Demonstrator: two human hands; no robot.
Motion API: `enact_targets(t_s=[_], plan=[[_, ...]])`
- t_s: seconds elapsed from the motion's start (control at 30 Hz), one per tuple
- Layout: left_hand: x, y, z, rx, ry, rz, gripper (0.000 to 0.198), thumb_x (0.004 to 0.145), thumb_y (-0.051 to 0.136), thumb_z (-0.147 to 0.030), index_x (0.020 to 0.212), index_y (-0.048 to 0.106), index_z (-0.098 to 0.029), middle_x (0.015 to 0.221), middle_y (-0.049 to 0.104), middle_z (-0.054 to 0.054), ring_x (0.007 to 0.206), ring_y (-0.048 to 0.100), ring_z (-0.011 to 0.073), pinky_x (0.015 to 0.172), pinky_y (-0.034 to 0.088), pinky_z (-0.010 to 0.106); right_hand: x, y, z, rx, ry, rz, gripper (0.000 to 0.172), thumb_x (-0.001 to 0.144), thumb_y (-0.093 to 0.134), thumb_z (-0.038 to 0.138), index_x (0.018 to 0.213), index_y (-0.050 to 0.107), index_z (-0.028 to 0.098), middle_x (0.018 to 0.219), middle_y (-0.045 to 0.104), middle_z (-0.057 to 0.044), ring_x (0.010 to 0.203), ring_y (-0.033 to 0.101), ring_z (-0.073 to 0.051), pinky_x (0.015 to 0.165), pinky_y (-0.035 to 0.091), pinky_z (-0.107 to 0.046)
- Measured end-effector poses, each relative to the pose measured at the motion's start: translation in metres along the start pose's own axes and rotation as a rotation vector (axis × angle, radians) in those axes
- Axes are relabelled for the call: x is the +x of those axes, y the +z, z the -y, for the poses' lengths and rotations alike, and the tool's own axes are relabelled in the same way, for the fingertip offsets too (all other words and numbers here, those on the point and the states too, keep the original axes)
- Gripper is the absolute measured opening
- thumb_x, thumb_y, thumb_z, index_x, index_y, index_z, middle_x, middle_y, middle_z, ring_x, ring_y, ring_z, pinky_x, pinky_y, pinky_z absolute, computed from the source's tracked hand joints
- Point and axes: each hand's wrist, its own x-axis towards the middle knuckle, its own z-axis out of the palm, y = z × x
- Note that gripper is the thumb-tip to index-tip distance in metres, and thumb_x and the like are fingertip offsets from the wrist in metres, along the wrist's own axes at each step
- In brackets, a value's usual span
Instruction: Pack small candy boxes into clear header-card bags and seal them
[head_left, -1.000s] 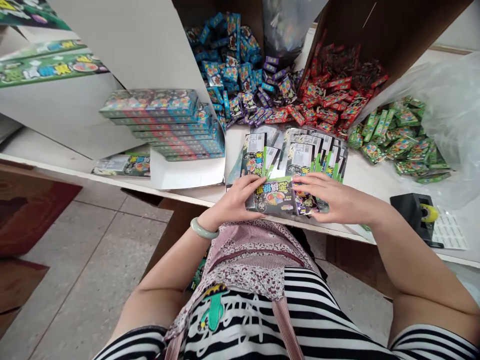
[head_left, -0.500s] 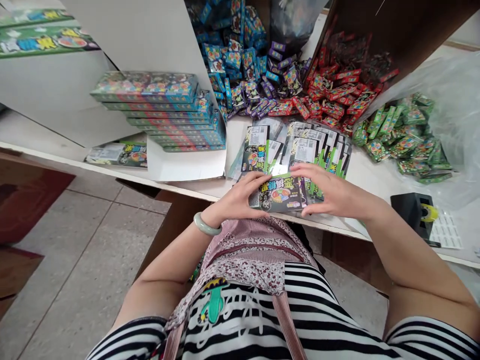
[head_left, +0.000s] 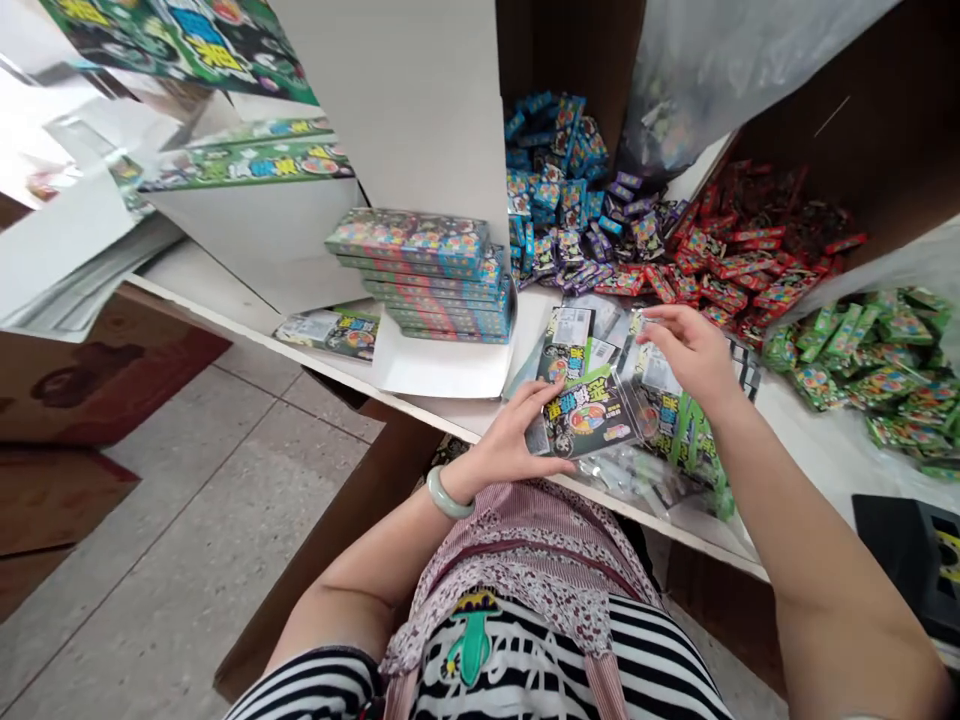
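My left hand point(head_left: 514, 440) grips the left edge of a green-and-black printed packet point(head_left: 589, 418) at the front edge of the white table point(head_left: 217, 295). My right hand point(head_left: 691, 345) is raised further back over a spread of clear-sleeved packets point(head_left: 660, 400), its fingertips pinched on the top corner of one of them. A pale green bangle point(head_left: 444, 494) sits on my left wrist.
A stack of flat blue boxes point(head_left: 427, 275) stands left of the hands on white card. Behind lie heaps of small blue point(head_left: 551, 190), purple point(head_left: 600, 250), red point(head_left: 742, 260) and green point(head_left: 862, 365) packs. A black tape dispenser point(head_left: 911, 560) sits at the right.
My right hand has let go of the held packet and reached back to the spread of sleeved packets. The left hand keeps its hold. The camera has swung left.
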Motion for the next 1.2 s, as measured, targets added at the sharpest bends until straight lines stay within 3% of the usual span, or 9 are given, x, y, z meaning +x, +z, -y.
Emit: enact_targets(t_s=[0.13,0.27,0.37,0.53,0.63,0.83,0.97,1.07,1.2], plan=[[-0.009,-0.006,0.001,-0.082,-0.069,-0.031,0.105,0.069,0.081,-0.066,0.155,0.035,-0.026,0.143,0.044,0.017,0.135,0.046,0.0374,0.117,0.038,0.059,0.107,0.053,-0.016,-0.324,-0.070,0.109,0.025,0.085,0.062,0.026,0.106,0.072,0.017,0.110,0.074,-0.012,0.105,0.067,-0.031,0.097,0.051,-0.047],[-0.020,-0.012,0.005,-0.119,-0.098,-0.036,0.106,0.070,0.081,-0.065,0.156,0.033,-0.028,0.144,0.043,0.016,0.136,0.046,0.0361,0.118,0.039,0.057,0.174,0.098,-0.012,-0.674,-0.134,0.130,0.031,0.092,0.058,0.025,0.117,0.071,0.014,0.127,0.068,-0.018,0.125,0.055,-0.038,0.106,0.041,-0.055],[-0.024,-0.015,0.010,-0.147,-0.131,-0.020,0.107,0.069,0.081,-0.067,0.156,0.033,-0.028,0.144,0.043,0.017,0.136,0.045,0.0367,0.118,0.038,0.057,0.198,0.124,0.001,-0.643,-0.184,0.156,0.038,0.096,0.055,0.031,0.129,0.065,0.014,0.134,0.064,-0.018,0.128,0.052,-0.038,0.108,0.039,-0.054],[-0.021,-0.017,0.015,-0.182,-0.151,-0.031,0.107,0.067,0.081,-0.068,0.155,0.035,-0.029,0.144,0.043,0.016,0.135,0.045,0.0384,0.118,0.038,0.059,0.221,0.162,0.015,-0.457,0.107,0.200,0.046,0.089,0.066,0.030,0.131,0.059,0.010,0.130,0.065,-0.021,0.126,0.055,-0.040,0.108,0.040,-0.054],[-0.021,-0.020,0.015,-0.172,-0.145,-0.070,0.105,0.068,0.080,-0.068,0.155,0.035,-0.029,0.143,0.044,0.016,0.134,0.046,0.0379,0.116,0.040,0.059,0.226,0.164,0.012,-0.380,0.176,0.205,0.052,0.080,0.069,0.017,0.130,0.058,0.010,0.130,0.065,-0.021,0.122,0.059,-0.038,0.106,0.044,-0.051],[-0.028,-0.023,0.012,-0.144,-0.095,-0.104,0.100,0.072,0.079,-0.066,0.155,0.035,-0.031,0.142,0.046,0.015,0.132,0.049,0.0356,0.113,0.044,0.056,0.183,0.110,-0.002,-0.109,0.264,0.205,0.047,0.077,0.065,0.019,0.124,0.060,0.016,0.108,0.073,-0.010,0.100,0.069,-0.026,0.085,0.057,-0.041],[-0.029,-0.022,0.011,-0.094,-0.079,-0.100,0.099,0.072,0.078,-0.066,0.154,0.037,-0.028,0.140,0.047,0.016,0.130,0.050,0.0352,0.113,0.044,0.057,0.112,0.059,-0.004,0.280,0.351,0.195,0.026,0.073,0.067,0.028,0.099,0.063,0.022,0.086,0.071,0.000,0.078,0.067,-0.016,0.065,0.055,-0.027],[-0.027,-0.023,0.007,-0.025,-0.076,-0.090,0.097,0.073,0.078,-0.067,0.152,0.039,-0.027,0.139,0.048,0.015,0.129,0.051,0.0348,0.112,0.044,0.056,0.055,0.026,-0.003,0.612,0.419,0.193,0.033,0.061,0.080,0.036,0.086,0.063,0.022,0.075,0.066,0.003,0.068,0.062,-0.013,0.056,0.050,-0.022],[-0.024,-0.026,0.000,0.053,-0.069,-0.090,0.094,0.074,0.077,-0.067,0.151,0.042,-0.024,0.136,0.050,0.014,0.128,0.052,0.0332,0.111,0.046,0.053,-0.006,-0.010,-0.008,0.606,0.410,0.191,0.041,0.059,0.084,0.044,0.089,0.067,0.022,0.075,0.067,0.002,0.063,0.059,-0.013,0.050,0.041,-0.021]])
